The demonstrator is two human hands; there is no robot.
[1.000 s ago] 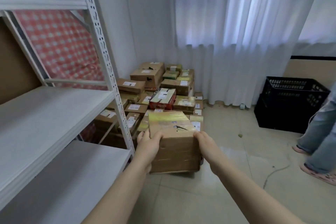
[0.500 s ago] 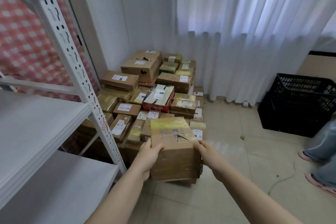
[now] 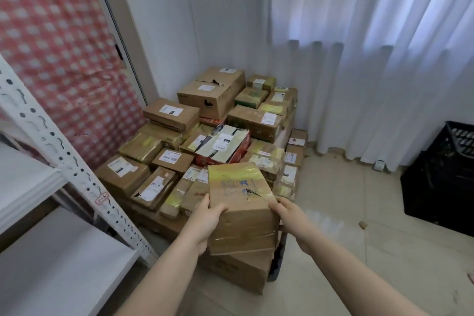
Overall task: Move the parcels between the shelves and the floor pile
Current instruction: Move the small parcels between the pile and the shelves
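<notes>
I hold a brown cardboard parcel [image 3: 239, 202] wrapped in yellowish tape, with blue writing and a tear on its top. My left hand [image 3: 205, 223] grips its near left edge, thumb on top. My right hand [image 3: 289, 215] grips its near right corner. The parcel hovers at the front edge of the floor pile [image 3: 205, 141], just above another brown box [image 3: 238, 269]. The pile holds several taped and labelled boxes in the room's corner. White metal shelves [image 3: 46, 264] stand at the left, their boards bare.
A black plastic crate [image 3: 443, 182] stands on the tiled floor at the right. White curtains [image 3: 359, 59] hang behind the pile. A red-checked sheet [image 3: 59, 54] covers the wall behind the shelves. The perforated shelf post [image 3: 77, 174] rises close to the pile's left side.
I have stepped closer to the pile with the parcel in both hands. The view has swung right and down, so less of the shelves shows. The person at the right is out of view.
</notes>
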